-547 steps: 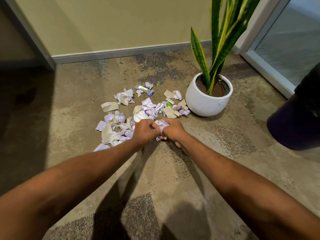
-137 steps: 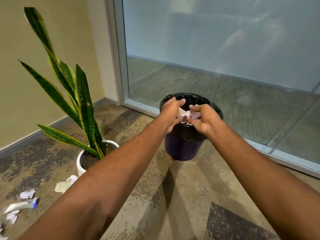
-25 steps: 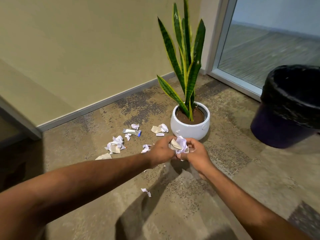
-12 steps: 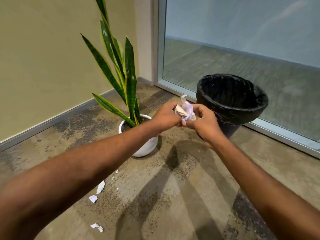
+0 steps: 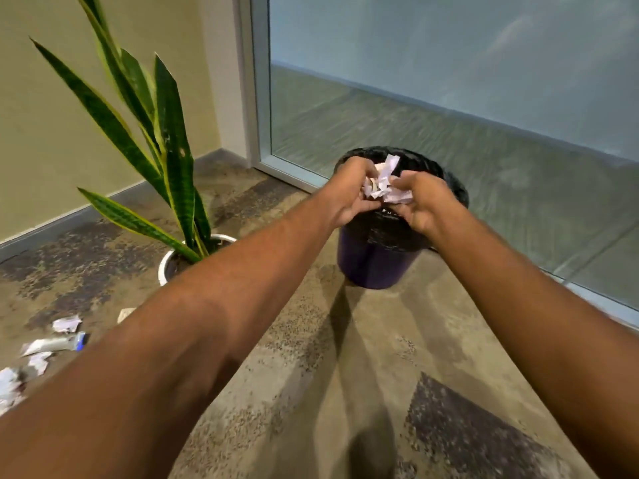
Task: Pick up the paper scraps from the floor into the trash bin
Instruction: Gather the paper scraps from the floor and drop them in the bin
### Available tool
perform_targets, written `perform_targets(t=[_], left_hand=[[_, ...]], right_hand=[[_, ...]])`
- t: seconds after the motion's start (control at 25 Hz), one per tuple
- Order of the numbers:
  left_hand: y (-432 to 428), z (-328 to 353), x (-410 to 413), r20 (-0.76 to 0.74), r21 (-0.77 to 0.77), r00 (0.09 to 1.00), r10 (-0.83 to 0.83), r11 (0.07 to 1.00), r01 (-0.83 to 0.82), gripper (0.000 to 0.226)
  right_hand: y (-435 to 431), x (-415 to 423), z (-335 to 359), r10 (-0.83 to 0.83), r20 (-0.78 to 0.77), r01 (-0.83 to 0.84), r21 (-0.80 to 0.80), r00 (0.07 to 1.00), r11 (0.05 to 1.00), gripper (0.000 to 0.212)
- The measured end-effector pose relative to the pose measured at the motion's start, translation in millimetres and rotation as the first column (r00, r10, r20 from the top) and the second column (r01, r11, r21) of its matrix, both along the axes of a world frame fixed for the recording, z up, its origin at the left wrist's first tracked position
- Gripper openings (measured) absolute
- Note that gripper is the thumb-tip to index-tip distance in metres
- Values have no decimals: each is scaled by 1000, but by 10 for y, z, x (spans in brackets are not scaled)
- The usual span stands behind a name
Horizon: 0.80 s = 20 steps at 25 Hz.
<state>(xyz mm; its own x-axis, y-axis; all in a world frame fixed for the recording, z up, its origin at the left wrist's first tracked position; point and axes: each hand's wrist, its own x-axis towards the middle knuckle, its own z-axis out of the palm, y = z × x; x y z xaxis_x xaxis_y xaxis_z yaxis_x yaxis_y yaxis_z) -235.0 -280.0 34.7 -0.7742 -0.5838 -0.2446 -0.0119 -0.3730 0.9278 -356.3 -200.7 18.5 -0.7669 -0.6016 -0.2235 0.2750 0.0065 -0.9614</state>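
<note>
Clutched between left hand [image 5: 349, 197] and right hand [image 5: 423, 203], crumpled paper scraps [image 5: 384, 183] hang just above the trash bin [image 5: 373, 267].

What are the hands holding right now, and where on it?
A bunch of paper scraps, pinched from both sides by the left hand and right hand, over the trash bin.

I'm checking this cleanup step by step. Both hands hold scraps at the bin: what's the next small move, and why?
Probably open both hands and let the scraps drop. The left hand and right hand grip them together, seemingly over the open mouth of the bin, so releasing should land them inside. Other scraps lie on the floor.
</note>
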Motion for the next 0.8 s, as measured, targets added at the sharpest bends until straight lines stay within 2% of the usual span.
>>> perform_targets(t=[0.08, 0.2, 0.24, 0.28, 0.32, 0.4, 0.44, 0.56, 0.64, 0.72, 0.8], left_hand=[[81, 17, -49, -47, 115, 999, -18, 993, 24, 15], [89, 23, -78, -116, 187, 993, -18, 982, 40, 19], [80, 19, -61, -147, 201, 989, -18, 978, 48, 24], [56, -3, -47, -160, 197, 987, -27, 979, 59, 43], [22, -37, -50, -167, 178, 985, -35, 982, 65, 61], [-35, -65, -33, -194, 166, 980, -36, 984, 69, 76], [-54, -55, -1, -204, 165, 979, -29, 984, 64, 79], [-133, -15, 91, -223, 174, 974, -44, 981, 84, 84], [-163, 10, 151, -239, 173, 969, -62, 979, 106, 88], [-165, 29, 185, -254, 153, 963, -92, 979, 134, 91], [-155, 39, 195, -258, 141, 960, -110, 978, 150, 94]], right_hand=[[14, -91, -54, -47, 131, 55, -54, 990, 997, 31], [71, -35, 14, -89, 180, 108, -99, 980, 989, 22], [57, -26, 10, -90, 181, 113, -121, 979, 986, 25], [55, -4, 14, -100, 183, 124, -125, 978, 984, 27], [35, 11, 12, -116, 177, 140, -132, 977, 981, 26], [14, 94, 47, -166, 126, 180, -112, 978, 977, 12], [0, 137, 67, -182, 112, 194, -101, 977, 976, 12], [-25, 270, 137, -219, 93, 230, -130, 971, 964, 29], [-53, 314, 160, -219, 94, 230, -126, 971, 965, 22], [-66, 333, 165, -168, 45, 172, -105, 985, 979, 13], [-72, 304, 124, -96, -39, 92, -77, 995, 993, 24]])
